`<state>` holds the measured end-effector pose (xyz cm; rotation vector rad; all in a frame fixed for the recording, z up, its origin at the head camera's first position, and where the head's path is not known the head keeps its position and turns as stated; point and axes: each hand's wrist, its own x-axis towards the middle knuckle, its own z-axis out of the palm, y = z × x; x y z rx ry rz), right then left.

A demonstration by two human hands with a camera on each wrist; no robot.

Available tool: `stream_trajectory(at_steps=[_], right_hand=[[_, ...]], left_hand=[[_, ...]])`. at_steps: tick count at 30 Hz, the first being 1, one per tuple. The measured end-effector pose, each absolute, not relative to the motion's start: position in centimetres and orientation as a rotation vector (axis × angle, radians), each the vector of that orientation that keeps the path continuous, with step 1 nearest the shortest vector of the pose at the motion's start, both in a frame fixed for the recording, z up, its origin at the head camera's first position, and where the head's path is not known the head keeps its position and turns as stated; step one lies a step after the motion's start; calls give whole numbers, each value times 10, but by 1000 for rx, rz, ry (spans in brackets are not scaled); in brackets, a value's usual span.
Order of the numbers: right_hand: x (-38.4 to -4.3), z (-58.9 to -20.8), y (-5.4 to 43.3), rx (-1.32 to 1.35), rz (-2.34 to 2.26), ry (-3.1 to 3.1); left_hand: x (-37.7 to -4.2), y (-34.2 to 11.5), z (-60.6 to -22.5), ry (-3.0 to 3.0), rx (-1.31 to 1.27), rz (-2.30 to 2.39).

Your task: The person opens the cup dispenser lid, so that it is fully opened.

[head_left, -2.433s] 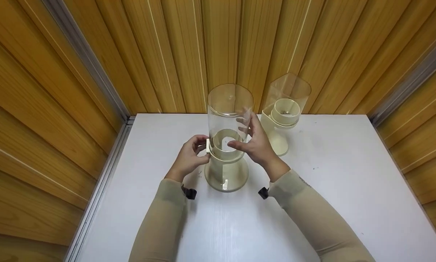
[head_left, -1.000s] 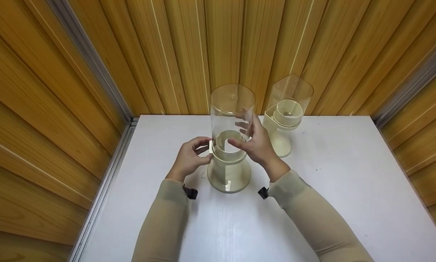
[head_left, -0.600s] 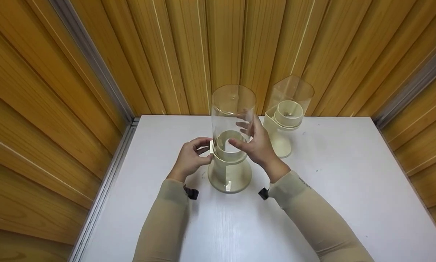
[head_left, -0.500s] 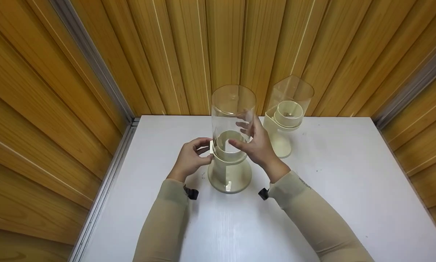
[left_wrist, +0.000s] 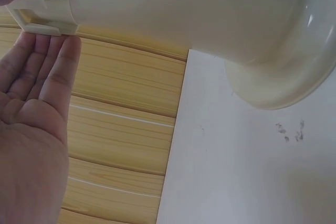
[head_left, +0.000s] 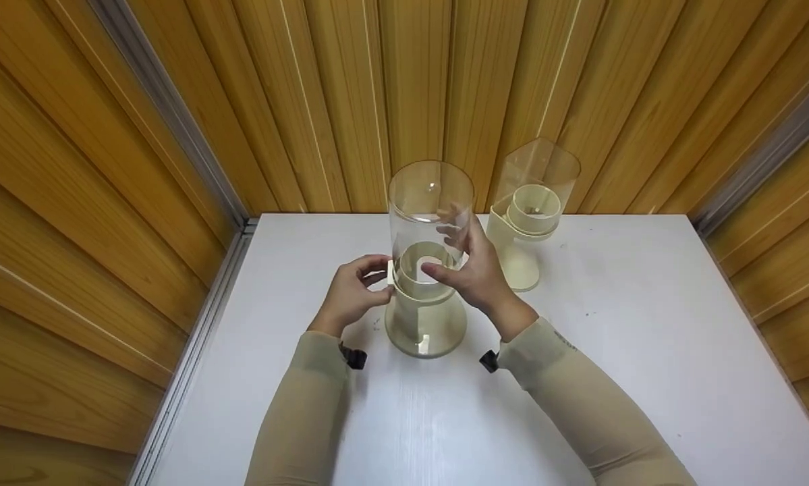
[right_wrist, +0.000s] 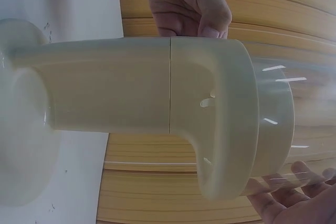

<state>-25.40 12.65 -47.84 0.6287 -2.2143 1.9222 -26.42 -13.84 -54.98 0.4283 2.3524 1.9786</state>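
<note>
A cream pedestal stand [head_left: 423, 327] with a round flared base stands upright mid-table, a clear cylinder [head_left: 421, 229] fitted around the cream ring on its top. From the left, my left hand [head_left: 351, 291] pinches a small square bracket [head_left: 390, 273] on the stand's collar; the left wrist view has the thumb on one side of this bracket [left_wrist: 50, 29] and the fingertips on the other. My right hand [head_left: 482, 273] grips the cylinder low on its right, thumb in front, fingers behind and visible through the plastic. In the right wrist view those fingers [right_wrist: 299, 200] curl under the cylinder.
Behind and to the right stands a smaller cream stand [head_left: 517, 266] with its own ring and a clear cover [head_left: 539, 162] with a pointed rim. Wood-look panels [head_left: 411, 81] enclose the white table [head_left: 424, 418] at the back and both sides.
Over the last half second the clear cylinder's top has tipped slightly toward me and left. My right hand has shifted slightly with it, while my left hand keeps its hold on the bracket.
</note>
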Motion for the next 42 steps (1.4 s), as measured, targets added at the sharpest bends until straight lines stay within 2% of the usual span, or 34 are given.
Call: stream_trajectory(at_steps=[42], right_hand=[[-253, -477, 128, 607, 1954, -2180]], left_hand=[[-261, -137, -548, 2388, 464, 1935]])
